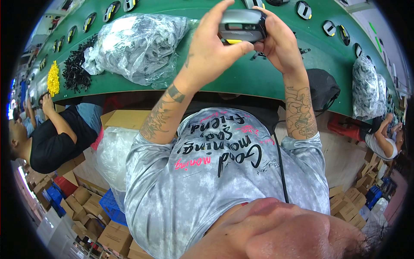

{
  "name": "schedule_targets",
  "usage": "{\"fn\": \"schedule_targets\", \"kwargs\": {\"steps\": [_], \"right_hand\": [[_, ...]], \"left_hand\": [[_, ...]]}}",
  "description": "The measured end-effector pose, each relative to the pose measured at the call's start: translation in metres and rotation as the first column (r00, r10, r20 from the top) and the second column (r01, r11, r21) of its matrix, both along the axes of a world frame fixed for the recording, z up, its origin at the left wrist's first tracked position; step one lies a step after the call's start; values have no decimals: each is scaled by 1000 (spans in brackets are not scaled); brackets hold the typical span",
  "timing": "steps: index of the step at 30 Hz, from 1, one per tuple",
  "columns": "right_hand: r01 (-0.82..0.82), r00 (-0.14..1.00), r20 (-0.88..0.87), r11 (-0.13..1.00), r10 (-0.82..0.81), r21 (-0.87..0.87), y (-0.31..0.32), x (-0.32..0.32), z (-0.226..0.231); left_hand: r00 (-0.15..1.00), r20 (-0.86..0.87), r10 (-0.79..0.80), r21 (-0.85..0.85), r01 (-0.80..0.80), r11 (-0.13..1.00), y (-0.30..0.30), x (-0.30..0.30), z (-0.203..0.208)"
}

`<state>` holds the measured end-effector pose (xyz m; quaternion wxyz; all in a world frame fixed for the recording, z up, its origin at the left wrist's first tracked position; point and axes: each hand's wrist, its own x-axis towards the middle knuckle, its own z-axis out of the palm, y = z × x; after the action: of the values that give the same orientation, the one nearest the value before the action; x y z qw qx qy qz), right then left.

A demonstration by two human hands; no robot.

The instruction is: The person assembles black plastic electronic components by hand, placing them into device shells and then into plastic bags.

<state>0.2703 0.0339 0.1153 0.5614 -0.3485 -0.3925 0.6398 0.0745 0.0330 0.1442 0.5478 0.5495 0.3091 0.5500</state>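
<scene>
Above the green table, both my hands hold a rounded black-and-grey plastic housing (pixel 243 26) with a yellow strip low on its near side. My left hand (pixel 213 47) grips its left end, the thumb reaching along the bottom edge. Around the right end curl the fingers of my right hand (pixel 281 42). Small black parts (pixel 304 52) lie on the table behind and beside my right hand, partly hidden by it. To the left of my left hand rests a large clear plastic bag (pixel 138 45) full of grey pieces.
On the green table (pixel 258 82) lie heaps of small black parts (pixel 79 64) and yellow parts (pixel 53 78). Similar housings (pixel 304 10) line its far side. A black mesh bag (pixel 323 88) hangs at the near edge. Co-workers sit left and right; cartons (pixel 114 237) stand behind me.
</scene>
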Motion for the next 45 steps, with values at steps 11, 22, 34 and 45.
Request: {"fn": "schedule_targets", "kwargs": {"steps": [11,22,34,45], "right_hand": [[16,995,-105,989,-1,144,8,-4,-15],[290,881,362,952,-305,95,-17,92,-12],[-32,-40,984,985,-172,171,-47,27,-72],[-238,-174,963,957,-208,164,-25,40,-81]], "left_hand": [[655,-726,210,405,160,900,31,-10,23],[-175,-959,223,255,-183,950,296,-145,-49],[-57,-998,33,48,-277,960,313,-34,-97],[711,-702,45,-74,-135,988,213,-44,2]]}}
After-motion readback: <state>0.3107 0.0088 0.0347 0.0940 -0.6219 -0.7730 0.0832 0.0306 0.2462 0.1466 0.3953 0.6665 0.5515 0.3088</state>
